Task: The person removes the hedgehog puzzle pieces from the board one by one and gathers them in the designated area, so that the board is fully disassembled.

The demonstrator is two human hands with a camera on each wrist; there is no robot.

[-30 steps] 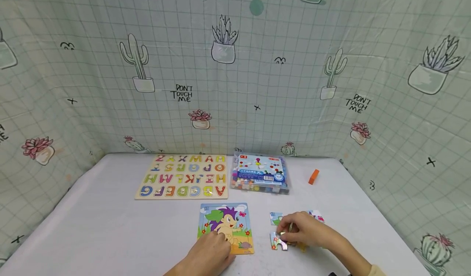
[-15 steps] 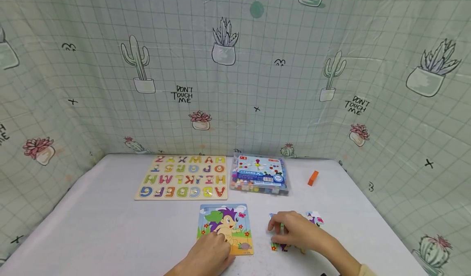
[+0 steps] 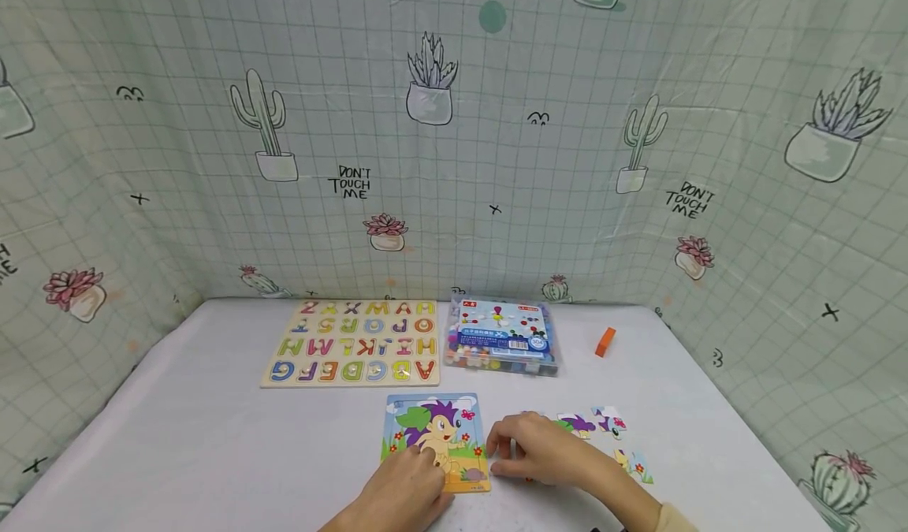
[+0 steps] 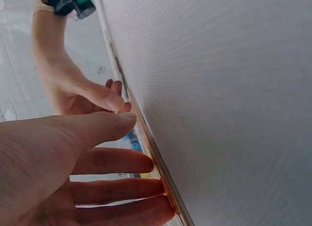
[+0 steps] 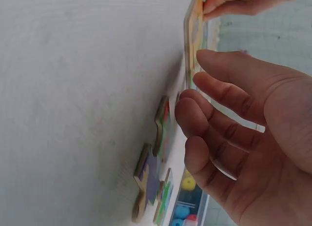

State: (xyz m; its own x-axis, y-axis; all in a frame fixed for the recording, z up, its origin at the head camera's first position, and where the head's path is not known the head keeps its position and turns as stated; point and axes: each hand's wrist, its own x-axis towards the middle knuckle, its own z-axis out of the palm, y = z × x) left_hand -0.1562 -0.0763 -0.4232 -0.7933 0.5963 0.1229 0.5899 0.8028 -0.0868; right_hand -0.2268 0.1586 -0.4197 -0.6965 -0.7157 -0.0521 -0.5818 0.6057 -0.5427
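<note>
A hedgehog jigsaw board lies flat at the front middle of the table. My left hand rests on its lower left part; in the left wrist view the fingers are straight, with their tips against the board's edge. At the board's right edge is my right hand, thumb and fingers apart and loosely bent. Nothing shows between them in the right wrist view; whether they touch the edge, I cannot tell. Loose jigsaw pieces lie behind and right of this hand, which partly hides several.
Behind the jigsaw board lies a wooden alphabet board. To its right is a clear plastic box of coloured parts. An orange block lies further right. A patterned curtain surrounds the white table.
My right hand has moved left from the loose pieces to the jigsaw board's right edge, uncovering some pieces. My left hand has stayed on the board.
</note>
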